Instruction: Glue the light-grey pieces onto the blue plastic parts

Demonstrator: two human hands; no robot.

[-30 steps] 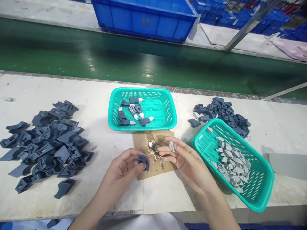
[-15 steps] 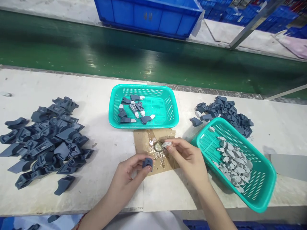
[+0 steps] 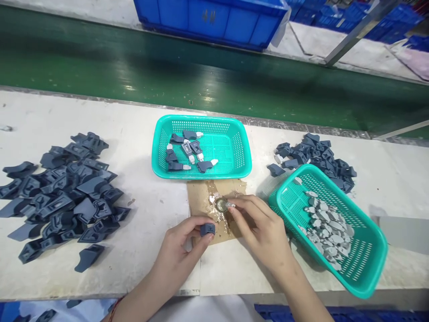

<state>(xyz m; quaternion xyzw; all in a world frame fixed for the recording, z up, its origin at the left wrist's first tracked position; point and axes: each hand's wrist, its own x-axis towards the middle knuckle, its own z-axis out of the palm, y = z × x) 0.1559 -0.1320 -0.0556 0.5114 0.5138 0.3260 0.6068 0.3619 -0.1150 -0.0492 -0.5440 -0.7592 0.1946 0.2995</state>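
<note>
Between the thumb and fingers of my left hand (image 3: 182,243) is a dark grey-blue plastic part (image 3: 208,229). My right hand (image 3: 259,228) pinches a small light grey plastic piece (image 3: 230,204) at the edge of a small round dish (image 3: 221,205) of clear, shiny liquid. The dish sits on a piece of brown cardboard (image 3: 197,197) spattered with wet drops. Behind it, a green basket (image 3: 231,176) holds several dark parts with pale tips (image 3: 204,167). Close to my right forearm, a second green basket (image 3: 375,268) contains many loose light grey pieces (image 3: 330,226).
A big heap of dark parts (image 3: 63,197) covers the table's left side. Another dark heap (image 3: 315,156) lies behind the right basket. Beyond the table runs a green strip (image 3: 201,85), with a blue crate (image 3: 208,22) past it and a metal post (image 3: 362,33) at upper right.
My right hand has tipped the light grey piece down to the dish and shifted slightly. The dark part in my left hand has turned a little. The view has moved slightly.
</note>
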